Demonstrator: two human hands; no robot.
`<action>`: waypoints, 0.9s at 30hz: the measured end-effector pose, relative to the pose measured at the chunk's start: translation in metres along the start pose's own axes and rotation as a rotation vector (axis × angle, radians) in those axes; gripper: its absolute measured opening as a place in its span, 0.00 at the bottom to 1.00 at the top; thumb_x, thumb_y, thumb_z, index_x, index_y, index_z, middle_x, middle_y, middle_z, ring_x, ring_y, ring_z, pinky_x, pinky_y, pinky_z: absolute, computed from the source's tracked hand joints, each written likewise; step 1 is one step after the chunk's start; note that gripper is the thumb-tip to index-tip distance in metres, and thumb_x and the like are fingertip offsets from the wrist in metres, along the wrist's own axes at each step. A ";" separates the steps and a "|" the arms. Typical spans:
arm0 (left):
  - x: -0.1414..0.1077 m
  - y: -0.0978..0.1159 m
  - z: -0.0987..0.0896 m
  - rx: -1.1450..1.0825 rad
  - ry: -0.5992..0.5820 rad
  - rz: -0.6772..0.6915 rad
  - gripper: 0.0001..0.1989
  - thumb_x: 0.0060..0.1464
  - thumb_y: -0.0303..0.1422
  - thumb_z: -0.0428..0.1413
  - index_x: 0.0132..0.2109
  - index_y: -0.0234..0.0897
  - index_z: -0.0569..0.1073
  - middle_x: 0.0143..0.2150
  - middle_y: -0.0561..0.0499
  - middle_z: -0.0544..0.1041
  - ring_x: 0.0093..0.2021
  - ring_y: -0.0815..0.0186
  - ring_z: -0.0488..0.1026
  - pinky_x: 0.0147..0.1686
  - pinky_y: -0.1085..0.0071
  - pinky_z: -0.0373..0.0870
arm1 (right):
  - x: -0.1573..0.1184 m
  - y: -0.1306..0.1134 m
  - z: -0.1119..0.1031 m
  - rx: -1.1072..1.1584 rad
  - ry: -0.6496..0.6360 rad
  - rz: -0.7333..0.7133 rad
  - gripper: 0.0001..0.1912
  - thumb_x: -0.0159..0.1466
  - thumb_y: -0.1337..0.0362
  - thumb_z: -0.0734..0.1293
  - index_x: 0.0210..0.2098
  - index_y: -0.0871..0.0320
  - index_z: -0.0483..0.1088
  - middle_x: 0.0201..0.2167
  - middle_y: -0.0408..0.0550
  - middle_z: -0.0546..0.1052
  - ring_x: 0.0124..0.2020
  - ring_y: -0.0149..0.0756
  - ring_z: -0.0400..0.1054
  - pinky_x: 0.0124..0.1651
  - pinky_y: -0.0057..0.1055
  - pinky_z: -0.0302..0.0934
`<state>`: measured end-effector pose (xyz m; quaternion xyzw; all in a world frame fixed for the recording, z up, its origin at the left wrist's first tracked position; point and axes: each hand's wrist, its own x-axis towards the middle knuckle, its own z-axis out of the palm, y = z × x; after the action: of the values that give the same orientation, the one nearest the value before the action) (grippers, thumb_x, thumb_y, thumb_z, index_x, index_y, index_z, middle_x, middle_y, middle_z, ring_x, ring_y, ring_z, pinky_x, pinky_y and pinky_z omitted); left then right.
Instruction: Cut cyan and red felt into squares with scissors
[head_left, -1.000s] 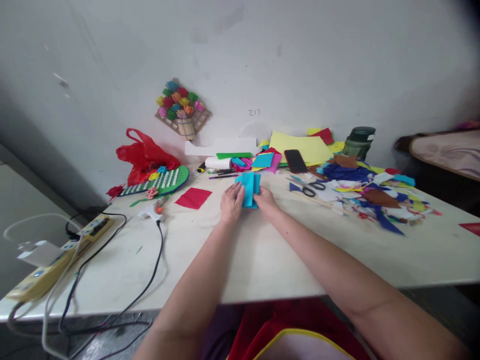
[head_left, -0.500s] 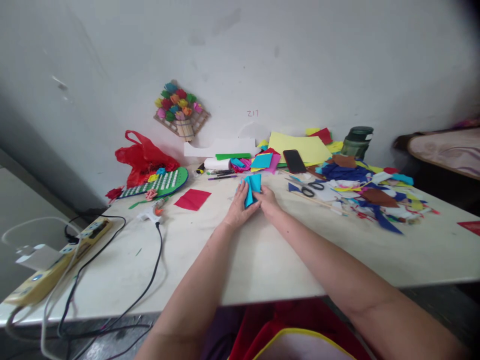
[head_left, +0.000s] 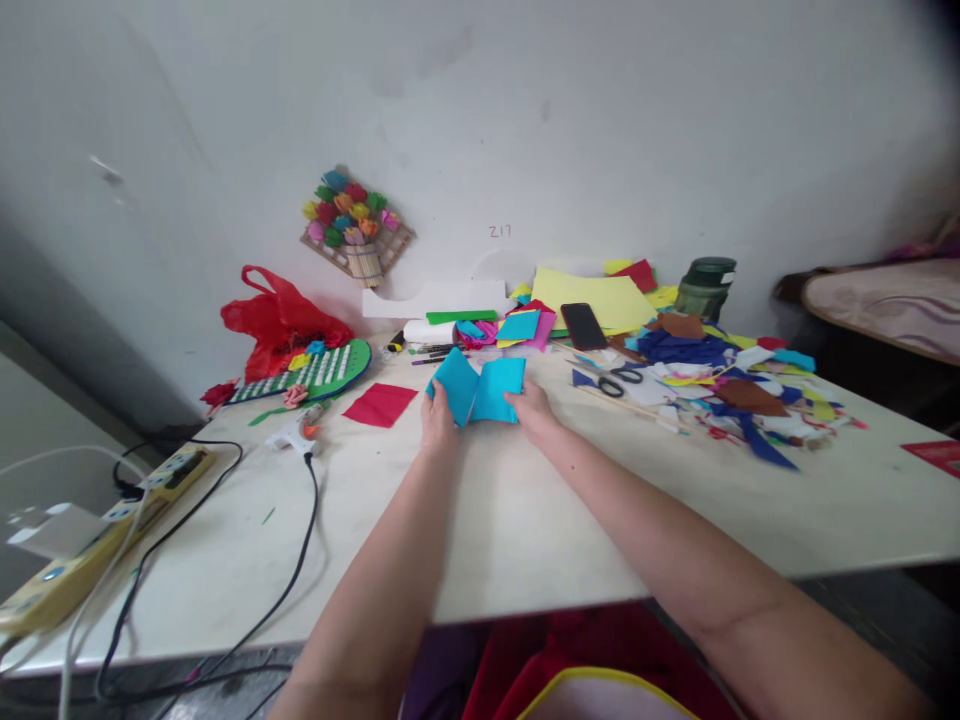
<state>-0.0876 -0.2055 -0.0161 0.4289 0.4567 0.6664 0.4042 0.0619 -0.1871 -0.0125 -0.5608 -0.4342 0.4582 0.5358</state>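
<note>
A white table (head_left: 517, 530) spans the view. From its middle, a heap of coloured scraps (head_left: 694, 347) lies at three o'clock, a yellow sheet (head_left: 596, 289) near two. The blue paper (head_left: 496, 392) is held mid-table, spread like an open book. Gripping it are the hands: left hand (head_left: 439, 416) at eight o'clock, right hand (head_left: 535, 408) past three. A red square (head_left: 380, 405) lies at nine, scissors (head_left: 606, 377) at three.

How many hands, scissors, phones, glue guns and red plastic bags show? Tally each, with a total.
Left hand and right hand, holding blue paper: 2
Scissors: 1 pair
Phone: 1
Glue gun: 1
Red plastic bag: 1
Total: 6
</note>
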 end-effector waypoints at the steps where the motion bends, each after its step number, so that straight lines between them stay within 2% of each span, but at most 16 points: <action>1: 0.000 0.000 -0.001 -0.006 0.028 -0.024 0.26 0.50 0.49 0.53 0.53 0.40 0.66 0.48 0.42 0.72 0.49 0.58 0.70 0.40 0.67 0.70 | 0.001 0.001 0.000 -0.003 -0.004 0.004 0.16 0.49 0.69 0.66 0.39 0.59 0.71 0.31 0.49 0.75 0.23 0.34 0.67 0.20 0.31 0.65; 4: 0.000 0.001 0.002 -0.083 0.114 -0.117 0.27 0.52 0.52 0.49 0.55 0.43 0.64 0.47 0.44 0.73 0.46 0.60 0.72 0.37 0.68 0.71 | 0.004 0.003 -0.001 0.023 0.017 0.002 0.28 0.48 0.69 0.66 0.50 0.57 0.66 0.38 0.51 0.74 0.23 0.33 0.67 0.19 0.30 0.64; 6: 0.001 0.001 0.007 -0.194 0.137 -0.165 0.27 0.53 0.52 0.47 0.55 0.43 0.64 0.49 0.44 0.72 0.47 0.60 0.72 0.37 0.68 0.72 | 0.004 0.005 -0.001 0.042 0.055 -0.024 0.39 0.47 0.70 0.67 0.59 0.52 0.57 0.43 0.51 0.72 0.23 0.32 0.66 0.18 0.30 0.64; 8: 0.003 0.002 0.010 -0.326 0.106 -0.203 0.26 0.54 0.50 0.47 0.55 0.42 0.63 0.52 0.44 0.71 0.48 0.60 0.71 0.38 0.66 0.72 | 0.003 0.006 -0.001 0.042 0.069 -0.065 0.45 0.48 0.70 0.66 0.63 0.46 0.48 0.46 0.49 0.70 0.22 0.31 0.66 0.17 0.30 0.64; 9: 0.003 0.003 0.011 -0.383 0.079 -0.219 0.25 0.55 0.49 0.47 0.55 0.42 0.63 0.53 0.44 0.70 0.49 0.59 0.70 0.39 0.65 0.73 | 0.003 0.006 -0.001 0.033 0.061 -0.086 0.45 0.48 0.70 0.66 0.63 0.45 0.48 0.47 0.48 0.70 0.22 0.30 0.65 0.17 0.29 0.64; 11: 0.002 0.006 0.012 -0.459 0.026 -0.250 0.24 0.56 0.48 0.46 0.56 0.42 0.62 0.55 0.44 0.68 0.50 0.58 0.69 0.39 0.62 0.73 | 0.002 0.007 0.000 0.002 0.032 -0.111 0.36 0.50 0.68 0.65 0.58 0.47 0.59 0.43 0.47 0.71 0.22 0.29 0.65 0.18 0.28 0.64; 13: -0.001 0.010 0.011 -0.496 -0.004 -0.279 0.25 0.56 0.49 0.45 0.56 0.43 0.61 0.55 0.43 0.68 0.51 0.56 0.69 0.39 0.60 0.73 | 0.002 0.009 0.000 -0.049 0.011 -0.126 0.22 0.51 0.67 0.64 0.46 0.55 0.72 0.36 0.47 0.73 0.22 0.30 0.64 0.20 0.29 0.64; 14: -0.002 0.011 0.011 -0.509 -0.015 -0.286 0.25 0.56 0.49 0.45 0.57 0.43 0.61 0.55 0.43 0.68 0.51 0.55 0.69 0.39 0.59 0.73 | 0.002 0.009 0.000 -0.076 0.008 -0.144 0.17 0.52 0.66 0.63 0.40 0.57 0.75 0.33 0.47 0.73 0.23 0.31 0.64 0.21 0.29 0.64; 16: -0.003 0.013 0.011 -0.532 -0.048 -0.292 0.26 0.55 0.49 0.46 0.58 0.43 0.60 0.55 0.42 0.69 0.51 0.54 0.69 0.39 0.57 0.73 | 0.003 0.009 -0.001 -0.130 0.020 -0.188 0.11 0.52 0.67 0.63 0.32 0.58 0.76 0.28 0.45 0.73 0.25 0.32 0.65 0.26 0.30 0.64; 19: -0.002 0.011 0.012 -0.525 -0.087 -0.278 0.26 0.55 0.48 0.47 0.58 0.43 0.59 0.56 0.43 0.67 0.51 0.54 0.69 0.41 0.55 0.72 | 0.002 0.007 -0.002 -0.175 0.033 -0.202 0.12 0.51 0.69 0.62 0.31 0.57 0.76 0.24 0.44 0.73 0.26 0.34 0.66 0.32 0.31 0.64; 21: 0.000 0.007 0.013 -0.454 -0.100 -0.261 0.26 0.56 0.46 0.47 0.59 0.43 0.59 0.57 0.44 0.67 0.52 0.54 0.68 0.43 0.54 0.71 | 0.001 0.005 -0.003 -0.161 0.014 -0.192 0.12 0.50 0.68 0.63 0.31 0.57 0.76 0.24 0.44 0.74 0.28 0.35 0.67 0.35 0.32 0.63; 23: 0.000 0.003 0.015 -0.286 -0.114 -0.202 0.25 0.54 0.44 0.50 0.58 0.42 0.62 0.56 0.44 0.67 0.54 0.54 0.66 0.46 0.54 0.69 | 0.000 0.002 -0.003 -0.098 -0.014 -0.206 0.10 0.52 0.65 0.63 0.29 0.58 0.75 0.27 0.45 0.76 0.33 0.36 0.69 0.40 0.32 0.62; 25: -0.002 0.000 0.017 -0.016 -0.162 -0.054 0.23 0.52 0.39 0.53 0.55 0.41 0.66 0.57 0.45 0.67 0.57 0.54 0.63 0.52 0.54 0.63 | -0.001 0.000 -0.003 -0.014 -0.048 -0.201 0.14 0.55 0.56 0.61 0.27 0.59 0.75 0.29 0.47 0.77 0.37 0.37 0.69 0.44 0.32 0.61; 27: -0.007 0.000 0.018 0.287 -0.251 0.154 0.22 0.47 0.31 0.56 0.52 0.41 0.70 0.60 0.48 0.64 0.61 0.55 0.57 0.59 0.56 0.54 | -0.001 0.001 -0.002 0.043 -0.091 -0.178 0.22 0.56 0.48 0.59 0.25 0.59 0.74 0.27 0.47 0.77 0.36 0.38 0.69 0.42 0.33 0.61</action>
<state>-0.0690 -0.2072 -0.0140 0.5955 0.4588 0.5648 0.3404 0.0634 -0.1887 -0.0133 -0.4872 -0.4962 0.4430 0.5659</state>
